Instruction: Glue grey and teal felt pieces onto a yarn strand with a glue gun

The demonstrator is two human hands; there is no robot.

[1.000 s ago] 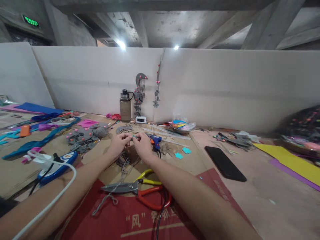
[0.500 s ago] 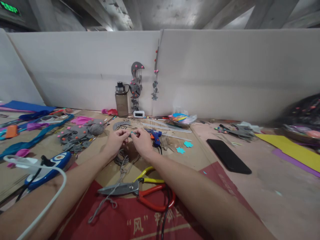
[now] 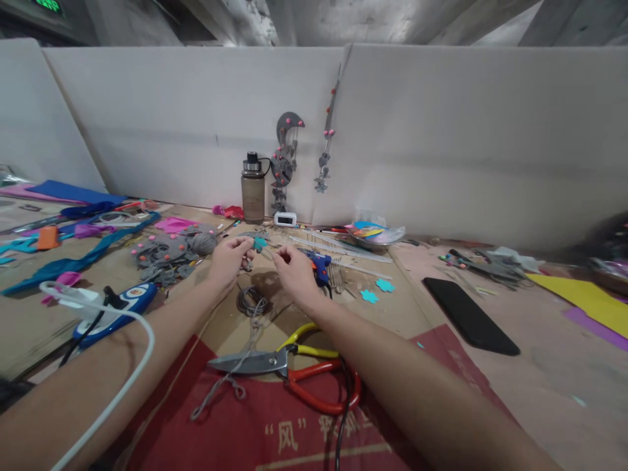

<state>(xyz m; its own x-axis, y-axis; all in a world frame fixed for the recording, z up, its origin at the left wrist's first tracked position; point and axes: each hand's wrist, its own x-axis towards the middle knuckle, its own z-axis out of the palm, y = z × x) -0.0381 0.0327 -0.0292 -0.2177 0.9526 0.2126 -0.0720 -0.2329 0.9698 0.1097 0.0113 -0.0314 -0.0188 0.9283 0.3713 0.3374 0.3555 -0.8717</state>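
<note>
My left hand (image 3: 231, 259) is pinched shut on a small teal foam flower (image 3: 258, 244), held just above the cardboard-covered table. My right hand (image 3: 294, 271) hovers a short way to its right, fingers pinched together, apparently on a thin grey string that I can barely make out. A coil of grey string (image 3: 251, 300) lies on the table below and between the hands. Big scissors (image 3: 284, 365) with yellow and red handles rest nearer to me, a strand of grey string (image 3: 218, 391) trailing across their blades.
A blue glue gun (image 3: 321, 268) lies just beyond my right hand, two teal foam flowers (image 3: 377, 290) to its right. A black phone (image 3: 470, 315) lies at right. A bottle (image 3: 252, 188) and grey hanging ornaments (image 3: 284, 160) stand by the white partition. Grey felt pieces (image 3: 167, 258) sit left.
My hands have drawn apart; before, their fingertips met over the small teal piece. The left hand now keeps the flower alone. The view has shifted slightly.
</note>
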